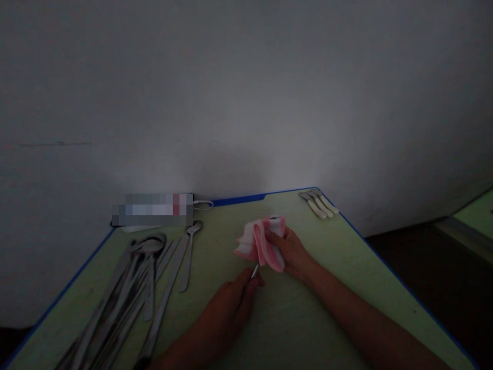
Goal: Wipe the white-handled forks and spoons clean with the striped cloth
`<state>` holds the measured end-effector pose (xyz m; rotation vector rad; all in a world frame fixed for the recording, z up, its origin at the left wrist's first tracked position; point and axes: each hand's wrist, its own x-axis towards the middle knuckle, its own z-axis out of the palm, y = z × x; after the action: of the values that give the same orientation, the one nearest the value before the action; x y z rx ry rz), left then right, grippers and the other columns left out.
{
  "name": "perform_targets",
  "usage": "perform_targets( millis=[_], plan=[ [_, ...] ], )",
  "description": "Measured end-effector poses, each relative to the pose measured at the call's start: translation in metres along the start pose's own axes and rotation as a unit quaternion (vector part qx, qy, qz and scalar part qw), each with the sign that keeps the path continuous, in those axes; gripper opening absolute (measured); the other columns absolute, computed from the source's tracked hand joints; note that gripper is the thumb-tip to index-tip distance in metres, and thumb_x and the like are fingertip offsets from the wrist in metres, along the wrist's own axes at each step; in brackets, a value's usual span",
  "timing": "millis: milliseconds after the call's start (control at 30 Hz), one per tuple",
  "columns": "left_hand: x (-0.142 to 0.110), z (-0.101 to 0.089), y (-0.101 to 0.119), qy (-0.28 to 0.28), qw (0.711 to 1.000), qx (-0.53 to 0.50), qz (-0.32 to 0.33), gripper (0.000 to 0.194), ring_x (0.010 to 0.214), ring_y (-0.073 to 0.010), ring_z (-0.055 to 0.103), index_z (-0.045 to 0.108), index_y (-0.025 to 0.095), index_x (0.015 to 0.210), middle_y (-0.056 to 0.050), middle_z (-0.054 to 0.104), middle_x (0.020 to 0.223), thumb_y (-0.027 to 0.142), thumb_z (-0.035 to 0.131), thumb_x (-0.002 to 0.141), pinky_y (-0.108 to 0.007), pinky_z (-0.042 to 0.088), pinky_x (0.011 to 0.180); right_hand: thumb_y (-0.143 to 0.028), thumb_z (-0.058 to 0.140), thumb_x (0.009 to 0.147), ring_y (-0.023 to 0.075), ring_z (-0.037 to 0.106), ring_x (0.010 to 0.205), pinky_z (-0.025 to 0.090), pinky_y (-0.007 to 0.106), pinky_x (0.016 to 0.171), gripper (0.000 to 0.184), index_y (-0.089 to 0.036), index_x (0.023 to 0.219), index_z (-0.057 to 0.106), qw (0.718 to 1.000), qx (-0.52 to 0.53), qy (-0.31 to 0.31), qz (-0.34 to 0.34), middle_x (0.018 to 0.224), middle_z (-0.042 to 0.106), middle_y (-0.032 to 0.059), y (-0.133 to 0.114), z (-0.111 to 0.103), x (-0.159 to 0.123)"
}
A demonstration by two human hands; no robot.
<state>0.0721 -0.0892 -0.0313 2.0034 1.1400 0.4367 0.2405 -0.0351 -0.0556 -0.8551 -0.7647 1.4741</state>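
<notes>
My left hand (pixel 239 298) is closed around the handle of a metal utensil (pixel 254 271); the utensil's kind is hidden. A pink and white cloth (pixel 262 239) is folded over its upper part. My right hand (pixel 290 252) grips this cloth from the right, fingers wrapped around it. A small dark patch shows at the cloth's top edge, too dim to make out. To the left of my hands lies a pile of metal cutlery (pixel 134 277), with spoons among it. One small spoon (pixel 188 257) rests at the pile's right side.
Several white-handled utensils (pixel 321 204) lie side by side at the table's far right corner. A blurred-out box-like object (pixel 154 209) with a white cord loop stands at the far left. The pale green table (pixel 308 318) has a blue edge and meets a grey wall (pixel 246 92).
</notes>
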Motion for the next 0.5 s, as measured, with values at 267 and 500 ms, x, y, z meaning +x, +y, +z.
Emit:
perform_targets(
  millis=[267,500],
  plan=[
    [0.0001,-0.0001,-0.0014,-0.016,1.0,0.009,0.001,0.03,0.073,-0.0162,0.058,0.054,0.02,0.094,-0.003,0.063,0.082,0.035,0.028,0.092,-0.026,0.043,0.072,-0.038,0.065,0.069,0.0116,0.057,0.062,0.043,0.022,0.057,0.028,-0.017,0.086,0.061,0.999,-0.039,-0.002,0.0,0.074,0.064,0.0001,0.0039,0.0008,-0.0017],
    [0.0009,-0.0001,-0.0031,-0.015,1.0,-0.011,0.015,0.025,0.076,-0.0151,0.058,0.053,0.021,0.096,-0.001,0.063,0.084,0.031,0.03,0.093,-0.026,0.042,0.074,-0.026,0.068,0.063,0.0141,0.06,0.06,0.047,0.026,0.061,0.022,-0.017,0.082,0.061,0.993,0.094,0.043,0.055,0.07,0.067,-0.0003,-0.0039,0.0038,-0.0024]
  ],
)
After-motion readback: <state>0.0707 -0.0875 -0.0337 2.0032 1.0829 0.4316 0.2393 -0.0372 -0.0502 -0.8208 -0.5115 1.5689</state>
